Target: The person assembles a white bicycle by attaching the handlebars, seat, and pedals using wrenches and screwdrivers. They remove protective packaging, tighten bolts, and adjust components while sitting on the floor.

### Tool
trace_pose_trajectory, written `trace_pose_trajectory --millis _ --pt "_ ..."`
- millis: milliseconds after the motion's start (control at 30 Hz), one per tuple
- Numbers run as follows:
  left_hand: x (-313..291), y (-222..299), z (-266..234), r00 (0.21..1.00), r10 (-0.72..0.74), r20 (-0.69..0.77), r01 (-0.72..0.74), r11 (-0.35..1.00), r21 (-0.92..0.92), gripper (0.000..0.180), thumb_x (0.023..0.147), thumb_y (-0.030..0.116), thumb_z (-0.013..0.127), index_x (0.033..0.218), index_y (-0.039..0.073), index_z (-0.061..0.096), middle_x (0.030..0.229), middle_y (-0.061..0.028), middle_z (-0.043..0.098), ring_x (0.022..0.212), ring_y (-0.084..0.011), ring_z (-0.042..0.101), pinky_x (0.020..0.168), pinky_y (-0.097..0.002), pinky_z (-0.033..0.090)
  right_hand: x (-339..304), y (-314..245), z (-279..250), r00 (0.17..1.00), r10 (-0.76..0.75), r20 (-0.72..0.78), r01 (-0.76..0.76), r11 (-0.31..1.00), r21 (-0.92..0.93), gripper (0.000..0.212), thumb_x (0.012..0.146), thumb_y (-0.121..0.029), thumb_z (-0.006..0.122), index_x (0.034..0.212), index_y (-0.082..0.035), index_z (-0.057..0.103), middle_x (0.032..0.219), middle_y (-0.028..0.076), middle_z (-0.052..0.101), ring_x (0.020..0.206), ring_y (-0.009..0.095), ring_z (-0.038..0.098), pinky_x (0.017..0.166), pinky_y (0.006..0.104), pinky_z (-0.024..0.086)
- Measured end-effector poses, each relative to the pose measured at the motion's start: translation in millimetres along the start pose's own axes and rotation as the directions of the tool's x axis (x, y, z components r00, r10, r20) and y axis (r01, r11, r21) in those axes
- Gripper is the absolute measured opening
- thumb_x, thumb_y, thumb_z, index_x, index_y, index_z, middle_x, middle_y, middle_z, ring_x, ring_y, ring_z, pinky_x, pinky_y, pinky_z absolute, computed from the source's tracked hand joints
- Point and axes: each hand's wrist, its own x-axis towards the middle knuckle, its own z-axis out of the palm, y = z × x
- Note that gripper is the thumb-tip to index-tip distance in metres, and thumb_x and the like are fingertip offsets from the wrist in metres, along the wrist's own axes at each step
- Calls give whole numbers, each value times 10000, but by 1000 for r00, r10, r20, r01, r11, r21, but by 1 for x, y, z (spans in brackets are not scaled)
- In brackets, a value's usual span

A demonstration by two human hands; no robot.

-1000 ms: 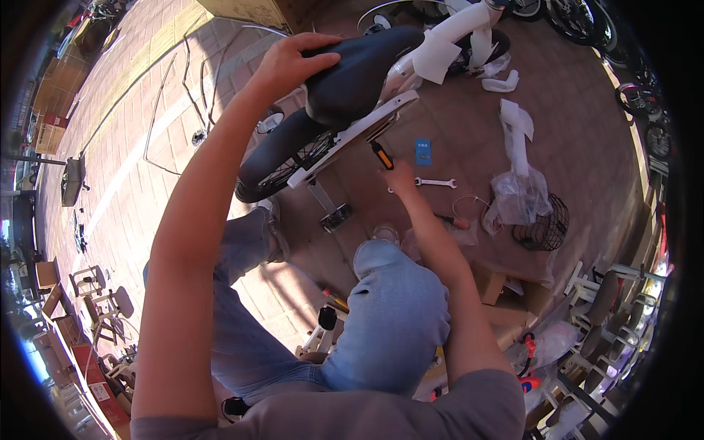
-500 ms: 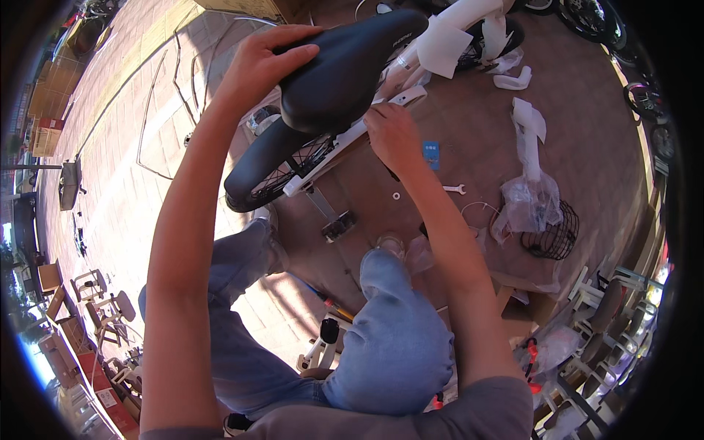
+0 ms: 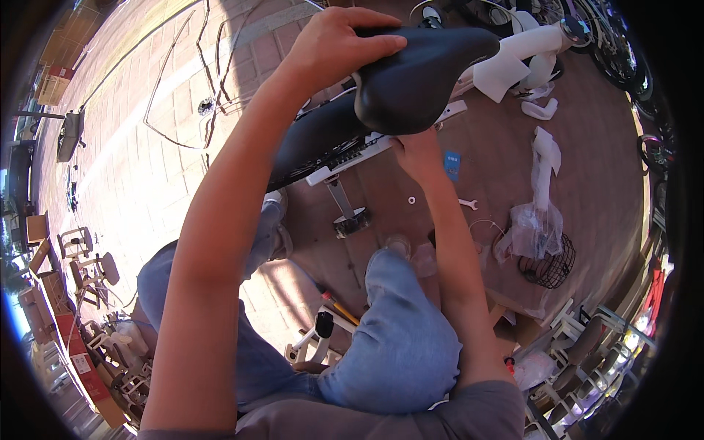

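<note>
While left hand (image 3: 334, 44) grips saddle (image 3: 418, 70), right hand (image 3: 416, 150) reaches beneath.

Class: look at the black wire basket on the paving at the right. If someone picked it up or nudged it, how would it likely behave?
The black wire basket is open mesh, so probably light and fairly stiff. It seems to lie tilted, so a nudge might rock or roll it. The clear plastic wrapping against it looks floppy and may drag along.

A small silver open-ended wrench (image 3: 467, 203) lies on the brown cardboard sheet (image 3: 587, 176), near a white washer (image 3: 411, 199) and a small blue card (image 3: 452, 164). A black wire basket (image 3: 551, 265) sits beside crumpled clear plastic wrap (image 3: 534, 229). White foam packing pieces (image 3: 541, 110) lie farther off. A hammer with a yellow-and-black handle (image 3: 339, 309) rests on the brick paving (image 3: 169, 161).
</note>
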Motion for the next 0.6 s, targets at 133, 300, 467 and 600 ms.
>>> trace_pose_trajectory --millis 133,300,467,600 --pt "-9 13 2 987 -128 -95 108 975 -193 427 799 241 652 1080 -78 607 1017 -183 652 923 -205 619 815 -295 481 0 -2 -1 999 -8 -41 10 999 45 292 711 -57 664 1000 -85 637 1110 113 575 1090 315 494 964 453 360" --pt "-68 10 34 672 111 -732 -185 982 -21 187 851 80 595 1023 18 634 942 -96 636 804 -160 605 707 -258 478 -13 12 -30 985 156 -70 -133 958 255 263 758 -25 631 1019 -52 641 1077 121 588 984 270 574 780 368 485" --pt "-161 -8 105 798 -103 -593 -18 981 -195 97 874 29 539 929 -23 600 863 -89 606 713 -133 548 635 -232 441 -117 78 -77 499 855 -141 -613 464 640 213 847 -50 573 1043 13 627 909 86 643 757 140 621 660 238 496" --pt "-179 -30 141 797 -427 -428 191 849 -493 155 931 94 500 972 -22 594 847 -50 598 763 -102 536 694 -218 425 -286 106 -91 130 977 -170 -751 209 627 205 852 -62 571 1023 32 632 792 66 652 669 123 613 635 233 494"
